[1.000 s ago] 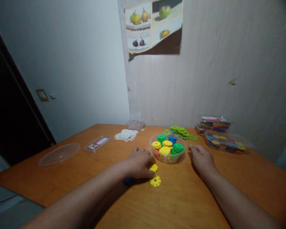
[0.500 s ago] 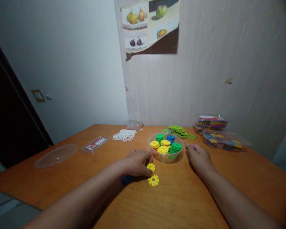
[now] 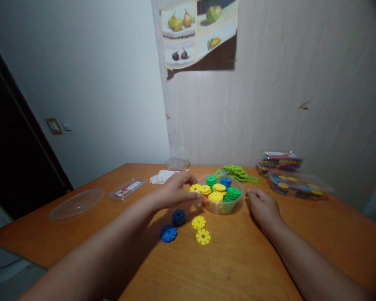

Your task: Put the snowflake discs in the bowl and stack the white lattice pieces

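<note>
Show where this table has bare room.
Bare wood lies between the loose yellow discs and right forearm, and between the oval lid and left forearm. Crowded: the round tub, left hand beside it, green pieces behind.

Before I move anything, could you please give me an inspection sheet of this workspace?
Surface: brown table.
Job's things: clear bowl holding green, yellow and blue notched discs; two loose yellow discs and some blue discs in front.
Clutter: white pieces, green pieces, stacked boxes.
Hands: left hand pinches a yellow disc by the bowl's left rim; right hand beside its right side, grip unclear.
Cables: nothing seen.
Surroundings: pale walls, fruit poster.
</note>
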A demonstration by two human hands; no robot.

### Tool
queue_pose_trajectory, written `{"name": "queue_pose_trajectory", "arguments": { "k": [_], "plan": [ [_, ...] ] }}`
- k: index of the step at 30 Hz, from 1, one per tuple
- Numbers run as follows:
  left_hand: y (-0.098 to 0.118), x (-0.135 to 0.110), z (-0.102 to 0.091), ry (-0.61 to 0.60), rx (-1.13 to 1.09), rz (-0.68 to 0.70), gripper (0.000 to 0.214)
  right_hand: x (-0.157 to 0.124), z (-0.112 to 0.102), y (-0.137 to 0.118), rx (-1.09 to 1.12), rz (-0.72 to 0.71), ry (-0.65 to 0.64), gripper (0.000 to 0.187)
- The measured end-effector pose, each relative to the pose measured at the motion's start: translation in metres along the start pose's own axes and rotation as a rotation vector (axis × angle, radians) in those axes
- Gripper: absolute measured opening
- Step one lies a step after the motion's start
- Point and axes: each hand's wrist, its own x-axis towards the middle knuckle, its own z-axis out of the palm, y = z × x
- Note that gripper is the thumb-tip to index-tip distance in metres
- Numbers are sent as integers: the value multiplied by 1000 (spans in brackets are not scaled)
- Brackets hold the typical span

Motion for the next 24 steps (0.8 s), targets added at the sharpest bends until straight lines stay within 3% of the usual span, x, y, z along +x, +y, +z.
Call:
{"name": "queue_pose_trajectory", "arguments": {
  "k": [7,12,19,24],
  "plan": [
    [-5,39,23,30,148,-68,42,-1,0,1,25,-22,-5,40],
    [-10,41,28,-8,189,-124,52,-1,0,0,23,-16,-19,41],
    [3,1,10,54,105,9,22,-1,-2,-3,1,-14,-3,40],
    [31,-40,14,-211,125,132,17,-1,-1,-3,-17,-21,-7,39]
  ]
}}
